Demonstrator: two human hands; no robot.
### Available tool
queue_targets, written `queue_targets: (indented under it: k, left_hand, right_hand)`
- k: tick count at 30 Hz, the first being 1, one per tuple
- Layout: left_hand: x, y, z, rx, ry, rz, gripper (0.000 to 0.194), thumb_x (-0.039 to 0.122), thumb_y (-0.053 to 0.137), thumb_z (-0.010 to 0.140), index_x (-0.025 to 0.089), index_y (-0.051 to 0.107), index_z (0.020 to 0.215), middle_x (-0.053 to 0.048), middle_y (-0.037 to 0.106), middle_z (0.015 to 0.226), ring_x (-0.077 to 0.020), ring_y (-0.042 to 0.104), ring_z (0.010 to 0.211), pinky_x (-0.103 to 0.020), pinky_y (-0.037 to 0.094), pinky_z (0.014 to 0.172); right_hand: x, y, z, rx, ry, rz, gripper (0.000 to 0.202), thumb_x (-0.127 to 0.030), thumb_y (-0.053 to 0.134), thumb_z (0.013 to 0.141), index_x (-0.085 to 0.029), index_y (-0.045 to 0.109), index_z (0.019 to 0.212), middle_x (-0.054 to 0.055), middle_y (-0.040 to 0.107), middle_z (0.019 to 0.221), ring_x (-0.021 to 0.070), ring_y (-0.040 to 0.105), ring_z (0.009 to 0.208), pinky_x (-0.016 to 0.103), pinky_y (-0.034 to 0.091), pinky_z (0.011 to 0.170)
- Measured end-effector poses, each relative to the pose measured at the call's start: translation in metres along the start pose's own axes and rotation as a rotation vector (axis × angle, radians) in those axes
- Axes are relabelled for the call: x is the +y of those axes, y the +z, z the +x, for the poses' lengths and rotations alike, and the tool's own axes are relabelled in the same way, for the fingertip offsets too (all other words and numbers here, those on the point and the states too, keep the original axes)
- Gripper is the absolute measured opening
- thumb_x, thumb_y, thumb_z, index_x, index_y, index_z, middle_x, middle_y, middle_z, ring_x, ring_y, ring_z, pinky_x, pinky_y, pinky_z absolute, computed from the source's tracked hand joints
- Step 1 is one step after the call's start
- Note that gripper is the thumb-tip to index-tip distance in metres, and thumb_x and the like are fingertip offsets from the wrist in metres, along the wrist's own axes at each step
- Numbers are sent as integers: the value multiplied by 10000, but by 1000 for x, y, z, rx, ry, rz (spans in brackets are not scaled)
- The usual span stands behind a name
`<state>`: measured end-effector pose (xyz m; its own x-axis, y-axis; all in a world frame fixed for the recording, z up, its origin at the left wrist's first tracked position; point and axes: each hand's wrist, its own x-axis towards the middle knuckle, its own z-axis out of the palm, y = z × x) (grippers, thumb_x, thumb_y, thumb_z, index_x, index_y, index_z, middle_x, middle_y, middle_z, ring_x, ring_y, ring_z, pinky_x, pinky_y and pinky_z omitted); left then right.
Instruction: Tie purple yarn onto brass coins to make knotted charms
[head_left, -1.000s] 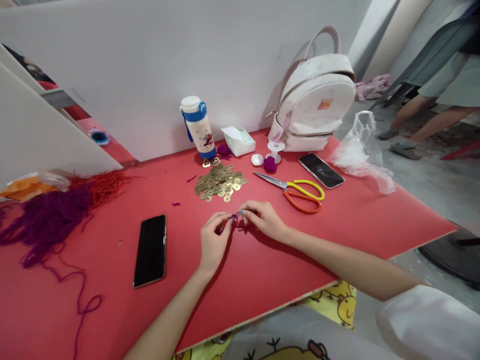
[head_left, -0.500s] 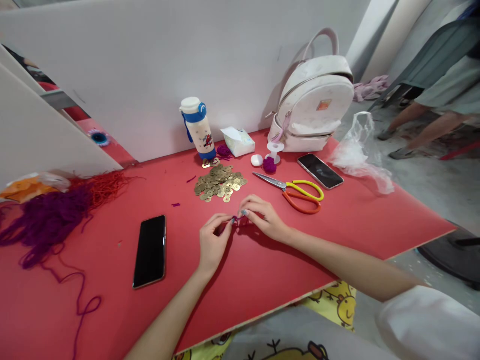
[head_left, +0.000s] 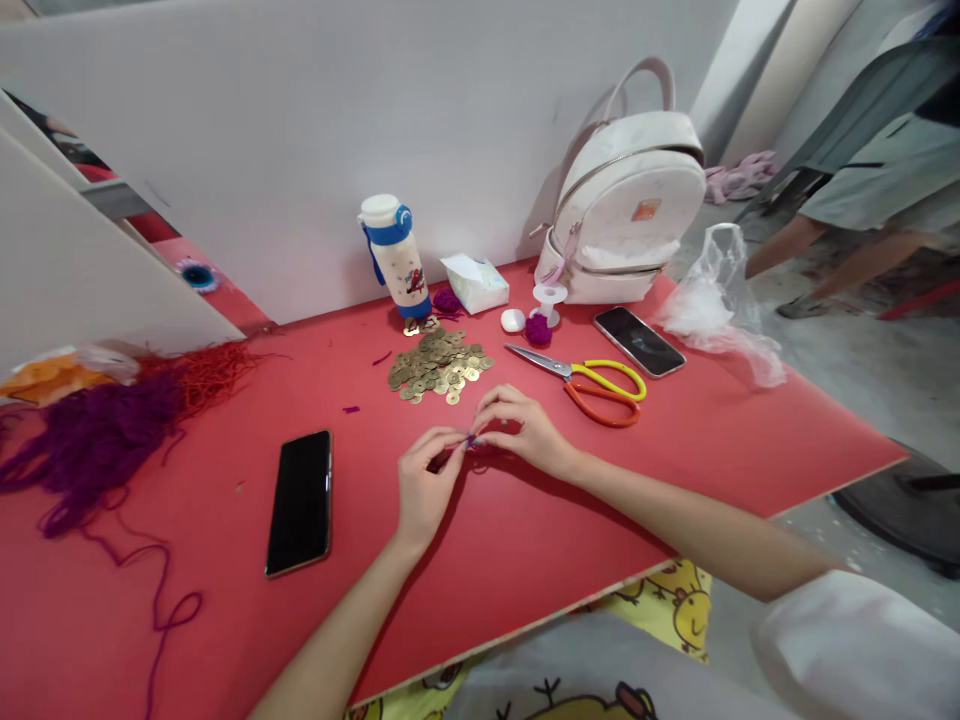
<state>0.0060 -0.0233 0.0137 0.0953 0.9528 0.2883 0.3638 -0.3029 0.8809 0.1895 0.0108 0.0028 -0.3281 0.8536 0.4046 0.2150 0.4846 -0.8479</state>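
Note:
My left hand (head_left: pixel 433 478) pinches a short piece of purple yarn (head_left: pixel 471 441) between thumb and fingertips, just above the red table (head_left: pixel 525 560). From the right, my right hand (head_left: pixel 525 435) meets it, thumb and forefinger closed on the same yarn. The fingertips of both hands nearly touch, and most of the yarn is hidden by them. Beyond the hands lies a heap of brass-coloured coins (head_left: pixel 439 365), round with holes. Scissors (head_left: pixel 577 380) with yellow and orange handles rest to the right of the coins.
A black phone (head_left: pixel 300 503) lies left, another phone (head_left: pixel 639 341) right. Purple yarn (head_left: pixel 112 440) piles at far left. Along the back stand a bottle (head_left: pixel 396 260), a tissue pack (head_left: pixel 476 285), a white spool (head_left: pixel 550 298) and a white backpack (head_left: pixel 626 210). A plastic bag (head_left: pixel 720 300) sits right.
My right hand has shifted slightly left, its fingertips closer to my left hand at the yarn. My left hand stays almost still. In the background, a person's legs have moved.

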Motion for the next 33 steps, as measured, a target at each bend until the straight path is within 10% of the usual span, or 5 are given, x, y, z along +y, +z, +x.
queue_targets:
  k: [25,33]
  left_hand:
    - [-1,-4,5,-41,-75,-79,117,212,641,825,182,755,828,-54,725,846,-161,654,743,-237,497,635]
    - [-5,-3,5,-35,-86,-67,124,240,655,819,189,767,828,-58,736,871,-164,658,757,-244,499,656]
  right_hand:
    - [-5,2,1,-33,218,381,228,-388,631,886,-202,522,959,24,585,933,132,595,814,276,496,744]
    - [-5,-3,2,-242,351,713,348,-509,579,898,-194,567,1046,-31,511,690,97,424,536,216,356,465]
